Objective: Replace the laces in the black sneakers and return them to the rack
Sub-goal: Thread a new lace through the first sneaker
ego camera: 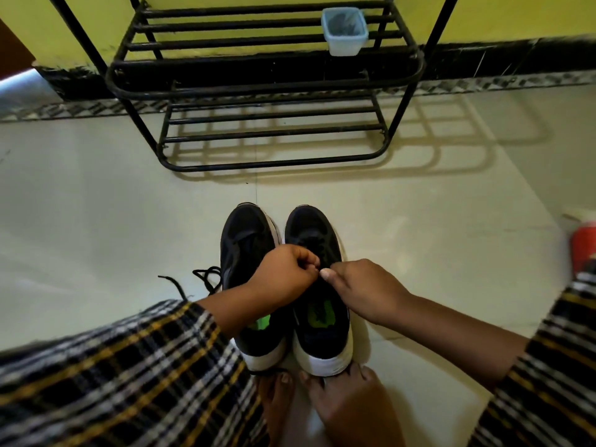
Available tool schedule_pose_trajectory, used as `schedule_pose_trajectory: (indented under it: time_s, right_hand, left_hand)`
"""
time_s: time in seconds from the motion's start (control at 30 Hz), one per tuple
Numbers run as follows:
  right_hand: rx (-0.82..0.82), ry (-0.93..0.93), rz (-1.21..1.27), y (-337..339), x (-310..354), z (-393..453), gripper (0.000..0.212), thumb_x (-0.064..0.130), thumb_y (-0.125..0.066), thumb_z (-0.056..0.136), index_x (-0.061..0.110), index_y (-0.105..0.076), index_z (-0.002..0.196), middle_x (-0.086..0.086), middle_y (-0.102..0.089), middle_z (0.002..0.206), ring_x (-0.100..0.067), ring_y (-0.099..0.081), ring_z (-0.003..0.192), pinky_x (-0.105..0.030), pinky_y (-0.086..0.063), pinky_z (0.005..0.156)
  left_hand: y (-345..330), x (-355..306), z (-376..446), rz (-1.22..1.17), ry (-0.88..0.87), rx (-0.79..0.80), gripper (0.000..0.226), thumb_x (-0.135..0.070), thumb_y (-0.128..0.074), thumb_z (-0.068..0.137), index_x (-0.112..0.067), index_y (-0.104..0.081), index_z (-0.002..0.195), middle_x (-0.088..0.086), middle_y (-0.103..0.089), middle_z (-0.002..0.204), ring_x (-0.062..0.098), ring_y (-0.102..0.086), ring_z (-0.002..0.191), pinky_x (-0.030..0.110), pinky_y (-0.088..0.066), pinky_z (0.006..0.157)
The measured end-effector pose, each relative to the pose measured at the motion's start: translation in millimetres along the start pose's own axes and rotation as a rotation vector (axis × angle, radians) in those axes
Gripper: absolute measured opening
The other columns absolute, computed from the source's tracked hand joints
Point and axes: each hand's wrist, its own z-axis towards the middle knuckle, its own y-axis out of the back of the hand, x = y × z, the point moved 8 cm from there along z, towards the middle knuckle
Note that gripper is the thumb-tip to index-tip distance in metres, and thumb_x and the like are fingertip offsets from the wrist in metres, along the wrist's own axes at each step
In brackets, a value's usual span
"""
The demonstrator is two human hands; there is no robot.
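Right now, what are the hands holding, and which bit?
Both hands, left and right, pinch at the lace area of the right-hand sneaker; the lace itself is hidden in the grip.

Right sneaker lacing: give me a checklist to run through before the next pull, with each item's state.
1. Both hands at the right sneaker: ok; left hand and right hand meet over its throat.
2. Lace pinched in the fingers: cannot tell, hidden.
3. Sneakers side by side on the floor: ok.
4. Left sneaker lacing finished: not ok; a loose lace trails beside it.
5. Room on the rack: ok; only a small tub sits there.
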Motion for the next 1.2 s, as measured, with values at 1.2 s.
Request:
schedule_pose_trajectory:
  time_s: [1.2]
  right_hand:
    - [-0.212,-0.132,0.349,28.1,-21.6,20.3,0.016,0.008,-0.053,0.091,0.017,-0.055,0.078,0.002,-0.058,0.087,-0.007,-0.048,0.068,-0.023,-0.033,0.062]
  left_hand:
    - [29.3,-19.9,-21.9,0.407,-0.336,-0.092,0.030,-0.033,-0.065,0.086,-0.021,-0.060,0.113,-0.005,-0.062,0.112,0.012,-0.056,0.104,0.028,-0.047,0.090]
